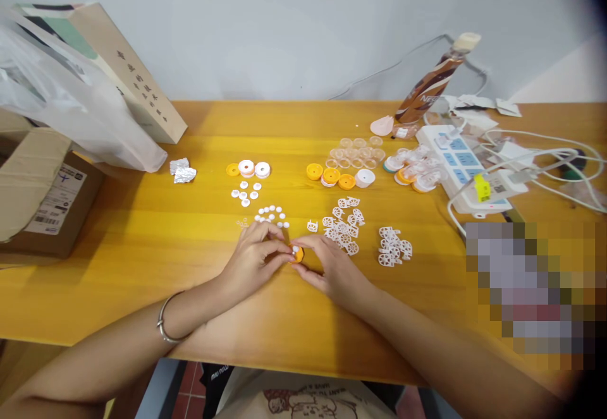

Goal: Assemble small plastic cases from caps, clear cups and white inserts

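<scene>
Between my hands, over the table's front middle, is a small orange round cap [298, 255] with a little white part on its upper face. My left hand [258, 253] pinches the cap's left side with thumb and fingertips, close to the white part. Thumb and fingers of my right hand [334, 270] curl round its right side. Just beyond my left hand lie several small white discs [271, 209]. Past my right fingers sits a pile of white spoked plastic pieces [342, 229], with a second pile [394, 246] farther right.
Orange and white round caps [331, 176] stand behind, near clear round covers [356, 152]. To the right are assembled round pieces [417, 169], a power strip [462, 169] with cables and a bottle [429, 84]. A cardboard box [42, 185] and plastic bag [109, 115] occupy the left.
</scene>
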`<state>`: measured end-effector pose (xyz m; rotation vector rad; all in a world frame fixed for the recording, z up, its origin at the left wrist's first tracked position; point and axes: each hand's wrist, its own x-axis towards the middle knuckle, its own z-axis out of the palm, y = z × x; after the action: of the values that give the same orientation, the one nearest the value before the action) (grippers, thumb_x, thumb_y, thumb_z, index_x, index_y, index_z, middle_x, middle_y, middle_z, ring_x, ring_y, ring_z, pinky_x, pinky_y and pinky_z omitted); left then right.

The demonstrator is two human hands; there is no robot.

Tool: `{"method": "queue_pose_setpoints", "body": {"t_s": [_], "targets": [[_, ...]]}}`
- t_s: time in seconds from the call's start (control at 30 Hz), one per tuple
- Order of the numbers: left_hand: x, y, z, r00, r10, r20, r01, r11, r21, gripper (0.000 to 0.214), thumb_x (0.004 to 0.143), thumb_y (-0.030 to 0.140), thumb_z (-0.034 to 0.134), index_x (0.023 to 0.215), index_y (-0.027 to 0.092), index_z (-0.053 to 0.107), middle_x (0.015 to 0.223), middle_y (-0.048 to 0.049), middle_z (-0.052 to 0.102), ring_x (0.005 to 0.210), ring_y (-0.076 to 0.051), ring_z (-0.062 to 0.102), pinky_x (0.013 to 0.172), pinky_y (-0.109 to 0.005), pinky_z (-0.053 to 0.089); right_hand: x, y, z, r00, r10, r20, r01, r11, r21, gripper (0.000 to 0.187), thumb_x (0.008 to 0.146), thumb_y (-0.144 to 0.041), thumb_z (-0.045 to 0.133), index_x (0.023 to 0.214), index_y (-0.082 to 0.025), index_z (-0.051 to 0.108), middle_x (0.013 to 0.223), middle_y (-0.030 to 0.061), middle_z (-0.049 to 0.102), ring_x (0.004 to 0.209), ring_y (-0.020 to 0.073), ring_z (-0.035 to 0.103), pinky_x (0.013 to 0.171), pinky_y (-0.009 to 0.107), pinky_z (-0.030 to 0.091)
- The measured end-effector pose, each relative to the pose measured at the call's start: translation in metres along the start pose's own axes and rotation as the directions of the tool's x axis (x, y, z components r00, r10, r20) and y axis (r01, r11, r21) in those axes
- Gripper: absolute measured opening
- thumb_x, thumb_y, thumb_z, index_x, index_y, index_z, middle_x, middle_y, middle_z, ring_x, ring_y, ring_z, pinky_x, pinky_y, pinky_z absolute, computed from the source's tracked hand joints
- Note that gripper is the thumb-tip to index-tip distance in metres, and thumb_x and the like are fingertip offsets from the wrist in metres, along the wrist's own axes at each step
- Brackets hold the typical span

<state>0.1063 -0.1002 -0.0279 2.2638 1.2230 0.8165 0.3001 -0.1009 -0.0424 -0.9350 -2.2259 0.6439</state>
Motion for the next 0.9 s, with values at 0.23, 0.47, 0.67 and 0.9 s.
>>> {"method": "queue_pose_setpoints", "body": {"t_s": [0.23,0.47,0.67,0.9], "targets": [[0.002,-0.003,-0.002,1.000,0.008,0.005,-0.008,1.000,-0.018,0.010,0.082,0.023,0.058,0.085,0.021,0.067,0.091,-0.0046,0.059,0.088,-0.017,0.052,0.078,-0.033,0.041,0.000,-0.001,-0.002,1.000,0.009,0.005,-0.009,1.000,0.005,0.031,0.079,-0.016,0.055,0.109,-0.020,0.046,0.099,0.0087,0.063,0.092,0.0222,0.059,0.080,0.040,0.049],[-0.001,0.003,-0.022,0.942,0.275,0.193,-0.300,0.947,0.113,0.022,0.084,0.023,0.055,0.105,0.023,0.061,0.090,-0.0035,0.062,0.082,-0.017,0.053,0.070,-0.031,0.039,-0.001,0.000,-0.001,1.000,0.023,0.010,-0.023,1.000,0.005,0.033,0.080,-0.017,0.055,0.111,-0.023,0.044,0.100,0.0075,0.062,0.094,0.0227,0.059,0.080,0.039,0.050],[-0.002,0.011,-0.027,0.902,0.301,0.310,-0.396,0.864,0.312,0.022,0.086,0.030,0.052,0.104,0.021,0.061,0.093,-0.0042,0.062,0.083,-0.018,0.052,0.071,-0.032,0.034,-0.001,0.001,-0.001,1.000,0.027,0.012,-0.027,1.000,0.009,0.033,0.080,-0.017,0.056,0.110,-0.023,0.043,0.100,0.0076,0.061,0.093,0.0229,0.059,0.080,0.040,0.049],[-0.002,0.012,-0.027,0.912,0.194,0.362,-0.309,0.904,0.295,0.018,0.086,0.027,0.049,0.096,0.022,0.064,0.094,-0.0041,0.061,0.089,-0.019,0.051,0.074,-0.033,0.031,0.000,-0.002,-0.002,0.999,0.024,0.021,-0.024,1.000,0.011,0.027,0.081,-0.017,0.054,0.106,-0.020,0.044,0.097,0.0086,0.062,0.090,0.0218,0.059,0.076,0.038,0.049]]}}
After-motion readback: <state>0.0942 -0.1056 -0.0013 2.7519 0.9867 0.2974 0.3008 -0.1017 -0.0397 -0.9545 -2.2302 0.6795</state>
